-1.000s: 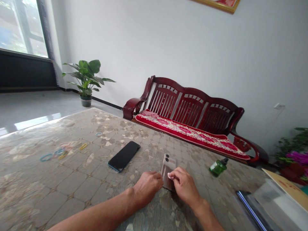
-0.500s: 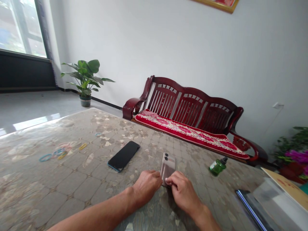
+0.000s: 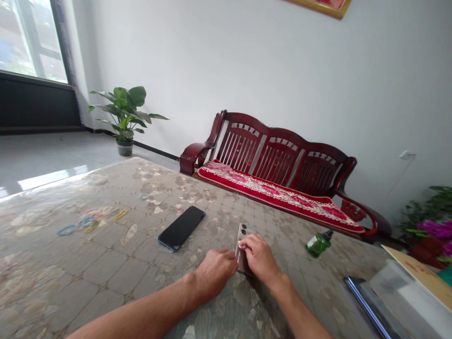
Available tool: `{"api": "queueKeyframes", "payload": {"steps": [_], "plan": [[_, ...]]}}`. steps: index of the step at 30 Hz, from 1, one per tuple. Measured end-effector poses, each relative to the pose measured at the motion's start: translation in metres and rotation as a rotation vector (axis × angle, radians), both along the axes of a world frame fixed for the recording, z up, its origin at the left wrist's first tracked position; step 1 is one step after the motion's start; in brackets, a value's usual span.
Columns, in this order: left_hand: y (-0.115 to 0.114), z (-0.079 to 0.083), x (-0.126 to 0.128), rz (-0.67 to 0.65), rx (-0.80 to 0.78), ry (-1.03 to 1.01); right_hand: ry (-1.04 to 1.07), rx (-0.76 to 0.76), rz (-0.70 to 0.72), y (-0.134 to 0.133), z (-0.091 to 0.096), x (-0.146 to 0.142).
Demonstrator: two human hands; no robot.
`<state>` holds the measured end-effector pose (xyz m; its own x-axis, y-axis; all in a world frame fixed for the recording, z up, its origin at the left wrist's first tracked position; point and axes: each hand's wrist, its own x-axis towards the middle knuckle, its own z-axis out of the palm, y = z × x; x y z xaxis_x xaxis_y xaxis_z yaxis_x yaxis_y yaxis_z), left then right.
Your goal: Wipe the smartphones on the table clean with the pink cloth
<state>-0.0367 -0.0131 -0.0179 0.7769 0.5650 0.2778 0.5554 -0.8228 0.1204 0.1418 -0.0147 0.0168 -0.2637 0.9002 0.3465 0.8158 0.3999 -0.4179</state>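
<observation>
A pinkish phone lies face down on the patterned table, its two camera lenses at the far end. My left hand is curled at the phone's near left edge, fingers closed against it. My right hand lies over the phone's back with fingers pressed together; something small and white sits under the fingertips, too small to name. Most of the phone is hidden beneath the hands. A black phone with a blue edge lies screen up to the left, apart from both hands.
A small green bottle stands right of the hands. Coloured rubber bands are scattered at the left. A dark tablet-like slab and papers lie at the right edge. Beyond the table stand a red wooden bench and a potted plant.
My right hand has slid forward along the phone's back, from its near end up to just below the camera lenses. My left hand has stayed in place.
</observation>
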Motion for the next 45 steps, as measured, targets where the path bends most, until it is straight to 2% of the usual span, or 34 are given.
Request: {"api": "queueKeyframes", "payload": {"steps": [6, 12, 15, 19, 23, 31, 35, 40, 45], "plan": [[-0.001, 0.005, 0.0, 0.004, -0.024, -0.004, 0.016, -0.053, 0.095, -0.032, 0.003, 0.004], [-0.001, 0.003, -0.001, -0.003, 0.006, -0.021, 0.068, -0.024, 0.001, -0.019, -0.001, 0.003], [0.0, 0.002, -0.001, 0.004, 0.004, -0.027, 0.04, 0.013, 0.019, -0.016, -0.002, 0.001], [-0.001, 0.004, -0.001, 0.009, -0.016, -0.027, -0.002, 0.001, 0.123, -0.035, 0.001, 0.005], [-0.001, 0.005, -0.001, 0.008, -0.033, -0.013, 0.006, -0.027, 0.148, -0.051, 0.004, 0.015], [-0.002, 0.011, -0.005, -0.003, -0.036, 0.005, 0.044, 0.027, -0.013, -0.032, -0.005, 0.017], [-0.001, 0.013, -0.004, 0.017, -0.057, 0.004, 0.003, 0.057, 0.038, -0.045, -0.005, 0.011], [-0.001, 0.012, -0.003, 0.011, -0.061, -0.02, -0.003, 0.019, 0.108, -0.059, 0.0, 0.012], [-0.001, 0.015, -0.005, 0.009, -0.078, -0.011, 0.03, 0.035, -0.04, -0.035, -0.004, 0.013]]}}
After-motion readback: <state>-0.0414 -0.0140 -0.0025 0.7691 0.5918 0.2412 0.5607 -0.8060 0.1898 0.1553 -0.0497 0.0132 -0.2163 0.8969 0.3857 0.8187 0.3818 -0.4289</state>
